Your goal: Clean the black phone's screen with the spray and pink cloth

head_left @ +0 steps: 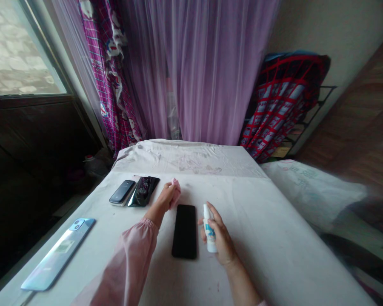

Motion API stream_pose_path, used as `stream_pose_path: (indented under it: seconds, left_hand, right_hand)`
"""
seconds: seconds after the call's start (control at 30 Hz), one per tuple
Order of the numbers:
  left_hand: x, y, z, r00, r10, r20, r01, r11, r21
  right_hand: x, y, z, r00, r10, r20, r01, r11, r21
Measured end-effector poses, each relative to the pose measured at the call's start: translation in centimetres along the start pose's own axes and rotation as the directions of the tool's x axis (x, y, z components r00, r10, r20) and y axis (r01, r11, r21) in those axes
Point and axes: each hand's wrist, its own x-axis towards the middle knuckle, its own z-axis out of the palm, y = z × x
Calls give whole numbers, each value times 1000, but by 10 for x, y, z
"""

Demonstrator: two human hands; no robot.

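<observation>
A small white spray bottle (pixel 211 240) with a blue label stands upright in my right hand (pixel 223 240), its fingers wrapped round it and the index finger up by the nozzle. My left hand (pixel 167 196) is closed on a pink cloth (pixel 176 191), just beyond the upper left corner of a black smartphone (pixel 184 231). That phone lies flat on the white tablecloth, dark face up, between my two forearms. The bottle is a little to the right of it, apart from it.
At the left lie a dark older phone (pixel 122 192), a glossy black phone (pixel 143 191) and a light blue phone (pixel 59 255) with a cable at its lower end. Purple curtains (pixel 207 72) hang behind the table. A white plastic bag (pixel 309 187) is at the right.
</observation>
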Motion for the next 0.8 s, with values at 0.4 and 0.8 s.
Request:
stream_pose_path:
  seconds: [0.4, 0.8]
  left_hand:
    - [-96, -30, -26, 997, -75, 35, 82, 902, -424]
    - [-106, -39, -21, 945, -46, 323, 260, 703, -662]
  right_hand:
    - [-1, 5, 3, 993, 57, 106, -68, 993, 101]
    - [-16, 15, 34, 983, -153, 105, 179, 932, -314]
